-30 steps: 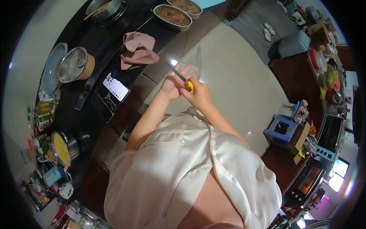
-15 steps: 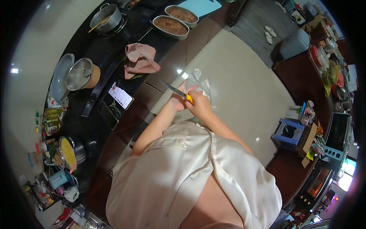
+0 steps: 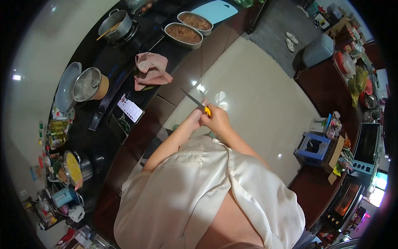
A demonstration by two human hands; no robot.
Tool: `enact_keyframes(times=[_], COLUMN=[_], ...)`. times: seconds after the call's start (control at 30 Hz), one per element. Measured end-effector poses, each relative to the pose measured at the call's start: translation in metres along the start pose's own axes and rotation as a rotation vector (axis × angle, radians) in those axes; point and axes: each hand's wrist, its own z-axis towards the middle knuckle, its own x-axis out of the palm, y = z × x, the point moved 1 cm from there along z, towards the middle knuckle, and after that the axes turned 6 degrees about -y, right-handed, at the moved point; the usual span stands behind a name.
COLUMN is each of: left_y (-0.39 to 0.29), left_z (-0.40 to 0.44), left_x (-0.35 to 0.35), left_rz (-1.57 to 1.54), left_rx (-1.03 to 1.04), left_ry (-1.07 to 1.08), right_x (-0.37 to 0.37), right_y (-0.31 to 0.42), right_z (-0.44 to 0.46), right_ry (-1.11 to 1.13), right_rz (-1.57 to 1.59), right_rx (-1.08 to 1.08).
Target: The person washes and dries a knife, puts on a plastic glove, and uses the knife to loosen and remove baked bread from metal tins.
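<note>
My right hand (image 3: 217,118) is closed round the yellow handle of a knife (image 3: 192,98), whose dark blade points up and to the left. Just beside it on the left, my left hand (image 3: 196,118) touches or nearly touches the right one; its fingers are partly hidden. A clear plastic piece (image 3: 220,99) shows faintly beyond the hands, over the pale floor. Left of the hands, on the black counter, lie a pink cloth (image 3: 152,69) and a lit phone (image 3: 130,109).
Two oval tins (image 3: 183,35) with brown filling stand near a light blue board (image 3: 215,11). A pot (image 3: 115,25) with chopsticks sits on the stove. Further down the counter are a steel bowl (image 3: 87,84) and a pot of yellow food (image 3: 74,169). A blue stool (image 3: 311,146) stands right.
Both hands have moved down and closer together. The left fingers, spread earlier, are now mostly hidden. Less of the clear plastic shows. The knife stays in the right hand.
</note>
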Motion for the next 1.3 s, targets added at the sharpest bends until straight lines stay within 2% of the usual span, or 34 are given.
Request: enact_keyframes(times=[0.03, 0.17, 0.23, 0.27, 0.33, 0.37, 0.67, 0.77, 0.83, 0.9, 0.93, 0.97, 1.03, 1.1, 1.17, 1.2, 1.27, 1.3], left_y=[0.0, 0.019, 0.038, 0.04, 0.035, 0.034, 0.016, -0.011, -0.03, -0.041, -0.049, -0.054, -0.072, -0.079, -0.087, -0.09, -0.088, -0.085], left_z=[-0.004, 0.018, 0.032, 0.037, 0.033, 0.03, 0.016, 0.004, 0.001, 0.01, 0.007, 0.007, -0.015, -0.015, -0.008, -0.009, -0.004, -0.003], left_x=[0.001, -0.022, -0.038, -0.039, -0.028, -0.022, 0.011, 0.02, 0.029, 0.02, 0.018, 0.016, 0.026, 0.033, 0.036, 0.038, 0.037, 0.037], left_rz=[0.083, 0.156, -0.009, -0.008, 0.109, 0.136, 0.007, -0.088, -0.227, -0.431, -0.639, -0.629, -0.511, -0.521, -0.493, -0.584, -0.563, -0.543], left_rx=[-0.067, -0.111, -0.009, -0.008, -0.197, -0.226, -0.002, -0.003, -0.044, -0.12, -0.197, -0.215, 0.019, 0.004, 0.154, 0.123, 0.125, 0.13], left_ry=[0.06, 0.18, 0.405, 0.405, 0.271, 0.237, -0.075, -0.154, -0.065, 0.215, 0.49, 0.492, 0.517, 0.497, 0.427, 0.43, 0.441, 0.444], right_x=[-0.005, -0.003, -0.004, -0.004, -0.004, -0.003, -0.001, -0.006, -0.009, -0.014, -0.017, -0.018, -0.019, -0.016, -0.009, -0.01, -0.017, -0.02], right_y=[0.004, -0.009, -0.004, -0.002, -0.003, -0.003, 0.008, 0.017, 0.029, 0.035, 0.035, 0.034, 0.028, 0.022, 0.019, 0.023, 0.029, 0.029], right_z=[0.003, 0.006, 0.007, 0.008, 0.007, 0.006, 0.001, 0.004, 0.003, 0.004, 0.004, 0.002, 0.002, 0.004, 0.003, 0.002, 0.004, 0.006], right_ry=[-0.006, 0.015, 0.012, 0.01, 0.023, 0.038, 0.149, 0.077, 0.039, -0.012, -0.018, -0.023, -0.031, -0.048, -0.036, -0.043, -0.146, -0.149], right_rz=[-0.013, -0.059, -0.061, -0.064, -0.064, -0.066, 0.064, 0.054, 0.025, -0.006, -0.042, -0.078, -0.068, -0.055, -0.022, -0.023, 0.017, 0.017], right_rx=[0.023, 0.026, 0.034, 0.042, 0.036, 0.031, -0.116, -0.143, -0.127, -0.107, -0.095, -0.08, -0.091, -0.118, -0.183, -0.175, -0.027, -0.018])
